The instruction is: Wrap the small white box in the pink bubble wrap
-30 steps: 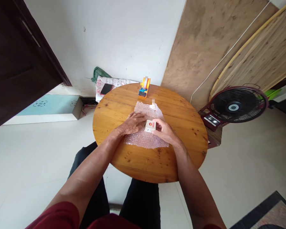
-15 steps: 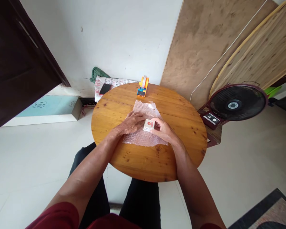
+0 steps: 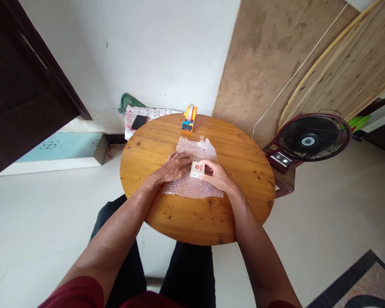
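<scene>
A sheet of bubble wrap (image 3: pixel 192 187) lies spread on the round wooden table (image 3: pixel 186 218). On its middle is a small white box (image 3: pixel 197 169) with a red mark on top. My right hand (image 3: pixel 217 176) grips the box from its right side, thumb at the near edge and fingers at the far edge. Flat on the wrap, just left of the box, rests my left hand (image 3: pixel 175 167) with its fingers stretched out. A bit of clear tape (image 3: pixel 202 139) shows at the far edge of the wrap.
An orange and blue tape dispenser (image 3: pixel 189 119) stands at the table's far edge. A dark phone (image 3: pixel 139 122) lies on a printed white sack (image 3: pixel 154 113) at the far left. To the right is a dark red fan (image 3: pixel 309 139). A white wall rises behind the table.
The view has shifted slightly, moving the whole scene a little to the left. Both hands keep nearly the same pose, and the box stays at about the same place on the wrap.
</scene>
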Demonstrator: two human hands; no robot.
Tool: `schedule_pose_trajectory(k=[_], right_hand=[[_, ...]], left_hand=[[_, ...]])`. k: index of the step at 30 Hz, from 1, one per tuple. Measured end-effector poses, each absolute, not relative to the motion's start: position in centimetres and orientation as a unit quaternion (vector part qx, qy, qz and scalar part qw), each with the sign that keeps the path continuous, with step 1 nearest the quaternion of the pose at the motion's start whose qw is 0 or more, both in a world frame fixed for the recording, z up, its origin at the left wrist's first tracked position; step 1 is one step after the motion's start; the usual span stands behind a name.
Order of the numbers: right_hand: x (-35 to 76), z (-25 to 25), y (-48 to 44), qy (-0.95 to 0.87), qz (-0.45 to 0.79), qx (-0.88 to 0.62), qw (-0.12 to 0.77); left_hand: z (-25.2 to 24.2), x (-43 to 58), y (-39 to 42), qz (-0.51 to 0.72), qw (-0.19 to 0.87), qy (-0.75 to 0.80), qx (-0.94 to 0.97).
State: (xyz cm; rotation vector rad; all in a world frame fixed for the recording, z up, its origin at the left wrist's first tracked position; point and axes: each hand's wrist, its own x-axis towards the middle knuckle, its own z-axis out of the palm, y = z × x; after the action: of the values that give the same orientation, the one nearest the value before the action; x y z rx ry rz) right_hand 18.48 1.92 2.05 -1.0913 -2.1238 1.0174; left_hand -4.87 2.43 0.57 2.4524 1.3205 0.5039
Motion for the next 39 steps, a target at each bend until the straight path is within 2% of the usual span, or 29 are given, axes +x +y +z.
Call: schedule_pose_trajectory(k=[10,15,22,27,30,33,36,39], right_hand=[[18.5,1.8,2.0,-0.793,0.378,-0.396,0.269],[18.7,1.6,2.1,-0.771,0.422,-0.386,0.28],[18.5,3.5,1.3,-0.756,0.433,-0.42,0.252],[18.7,4.5,1.0,-0.735,0.448,-0.444,0.25],[18.9,4.7,1.0,-0.729,0.473,-0.43,0.244],[19.0,4.4,1.0,-0.753,0.446,-0.42,0.242],[18.8,3.7,1.1,-0.776,0.406,-0.411,0.251],[18.4,2.8,1.4,-0.786,0.383,-0.399,0.276]], left_hand=[[0.6,-4.8,2.4,0.179,0.166,0.461,0.853],[0.5,-4.8,2.4,0.19,0.16,0.459,0.853],[0.6,-4.9,2.5,0.279,0.194,0.456,0.823],[3.3,-5.1,1.2,0.337,0.233,0.485,0.772],[5.6,-5.4,-1.0,0.323,0.189,0.521,0.768],[6.4,-5.3,-4.1,0.295,0.116,0.505,0.803],[5.4,-4.6,-7.3,0.265,0.046,0.481,0.835],[3.8,-3.5,-9.3,0.23,0.022,0.472,0.851]])
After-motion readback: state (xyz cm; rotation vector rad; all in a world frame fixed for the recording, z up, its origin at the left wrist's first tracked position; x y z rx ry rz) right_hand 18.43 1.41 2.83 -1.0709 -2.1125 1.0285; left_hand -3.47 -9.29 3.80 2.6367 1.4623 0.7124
